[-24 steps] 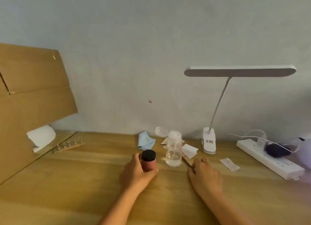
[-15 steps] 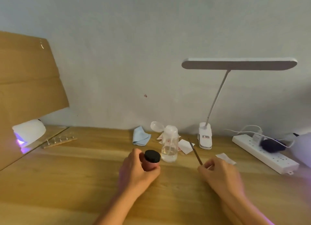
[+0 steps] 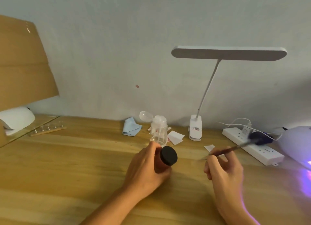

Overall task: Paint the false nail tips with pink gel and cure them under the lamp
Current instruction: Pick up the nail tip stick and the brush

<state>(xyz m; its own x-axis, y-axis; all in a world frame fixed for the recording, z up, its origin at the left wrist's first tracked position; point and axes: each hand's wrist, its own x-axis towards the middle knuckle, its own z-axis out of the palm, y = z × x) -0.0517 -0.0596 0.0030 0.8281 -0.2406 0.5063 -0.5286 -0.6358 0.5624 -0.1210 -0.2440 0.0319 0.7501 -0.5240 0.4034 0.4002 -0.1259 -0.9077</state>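
1. My left hand [image 3: 145, 171] is curled round the pink gel jar [image 3: 165, 158]. The thumb is on its near side and the fingers wrap the far side. The jar is tilted, with its black lid on and facing up towards me.
2. My right hand [image 3: 224, 170] pinches the brush [image 3: 225, 151] between thumb and fingertips. The handle slants up and away to the right, and it is blurred.
3. The false nail tips [image 3: 48, 130] stand in a row on a wooden strip, well apart from my left fingers, far to their left.
4. The curing lamp [image 3: 297, 140] sits to the right of my right fingers, glowing purple onto the table [image 3: 75, 165].
5. Just beyond my left fingers stands a clear bottle [image 3: 159, 132], its cap flipped open.
6. A power strip [image 3: 255, 148] lies beyond my right fingers, under the brush's far end.
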